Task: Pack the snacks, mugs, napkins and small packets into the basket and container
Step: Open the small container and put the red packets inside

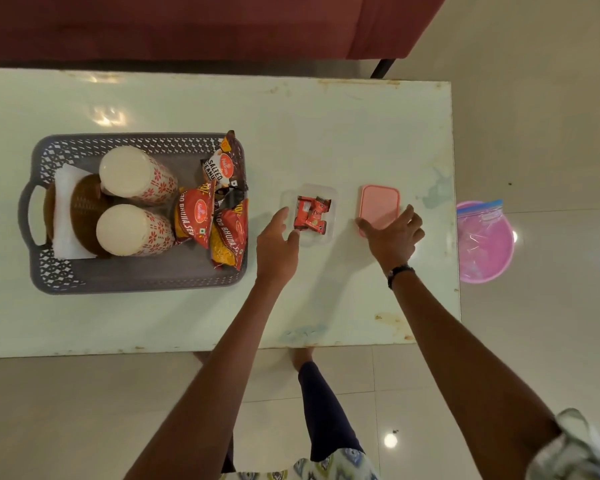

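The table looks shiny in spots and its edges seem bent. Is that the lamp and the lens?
Head view: ceiling-light glare patches on the table beyond the basket; another bright spot on the floor tiles; the wide lens bows the table's edges; both hands cast soft shadows; focus fairly sharp throughout.

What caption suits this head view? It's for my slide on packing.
Left hand reaches the open container of small packets; right hand touches its pink lid; basket already packed.

Grey perforated plastic basket [136, 282] as landmark, at its right end a brown-and-white foil snack packet [222, 168] reading "Haldiram's" and "SALTED", below it 2 red-and-yellow foil snack packets [193, 216] reading "BHUJIA SEV"
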`<act>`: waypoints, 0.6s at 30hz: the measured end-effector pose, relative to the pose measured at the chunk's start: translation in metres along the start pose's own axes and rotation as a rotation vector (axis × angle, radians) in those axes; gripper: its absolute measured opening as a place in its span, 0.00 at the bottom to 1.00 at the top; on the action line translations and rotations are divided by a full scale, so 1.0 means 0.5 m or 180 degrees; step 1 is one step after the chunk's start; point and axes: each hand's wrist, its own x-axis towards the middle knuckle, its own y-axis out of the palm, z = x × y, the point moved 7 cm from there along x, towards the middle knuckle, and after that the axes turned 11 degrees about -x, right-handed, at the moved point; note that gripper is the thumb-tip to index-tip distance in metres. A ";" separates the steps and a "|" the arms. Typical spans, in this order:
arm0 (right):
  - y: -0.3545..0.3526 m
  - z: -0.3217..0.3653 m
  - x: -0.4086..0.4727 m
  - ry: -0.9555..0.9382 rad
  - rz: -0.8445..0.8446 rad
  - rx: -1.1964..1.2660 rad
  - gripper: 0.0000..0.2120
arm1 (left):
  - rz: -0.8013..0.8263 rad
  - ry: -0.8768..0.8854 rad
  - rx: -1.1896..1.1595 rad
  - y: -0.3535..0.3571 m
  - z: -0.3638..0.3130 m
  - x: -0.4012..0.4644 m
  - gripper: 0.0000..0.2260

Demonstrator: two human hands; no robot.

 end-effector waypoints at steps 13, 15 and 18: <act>-0.013 0.077 -0.067 -0.0638 -0.0012 0.0916 0.29 | 0.0115 0.0281 0.0143 0.013 0.001 0.035 0.25; -0.011 0.123 -0.109 -0.0997 -0.0132 0.0761 0.32 | 0.0118 0.0307 0.0193 0.013 0.001 0.036 0.25; 0.012 0.165 -0.153 -0.1214 -0.0248 0.0217 0.33 | 0.0160 0.0334 0.0209 0.015 0.003 0.036 0.25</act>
